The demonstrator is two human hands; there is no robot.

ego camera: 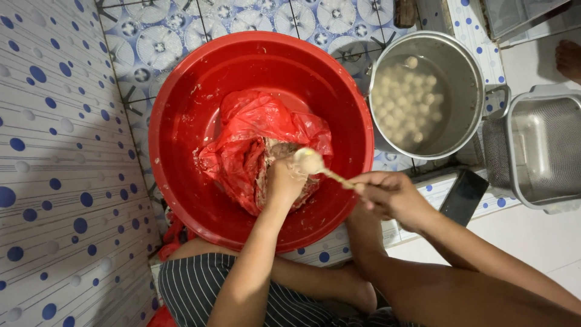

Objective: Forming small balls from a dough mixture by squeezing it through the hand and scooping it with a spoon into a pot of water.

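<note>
Paste (284,158), pale and sticky, lay heaped in a red plastic bag (248,139) at the middle of a red basin (181,121). The left hand (284,181) was sunk into it, fingers closed around a squeezed lump, and a rounded ball (310,160) bulged out above the fist at about one o'clock. The right hand (390,194), at three o'clock from the left, pinched the handle of a spoon (331,175) whose bowl met that ball.

The paste looked soft, wet and clinging, light in small portions but likely to smear and stick to skin; a ball of it would probably deform under any firm grip, so lifting from beneath with the spoon seemed the safest hold.

At two o'clock from the basin stood a metal pot (466,79) of water with finished balls (405,97) floating in it. Farther out at three o'clock sat a metal strainer basket (544,151), with a dark phone (463,197) near it. Basin and pot rims nearly touched, leaving a short path between them, and a dotted tile wall (54,181) closed off the nine o'clock side.
</note>
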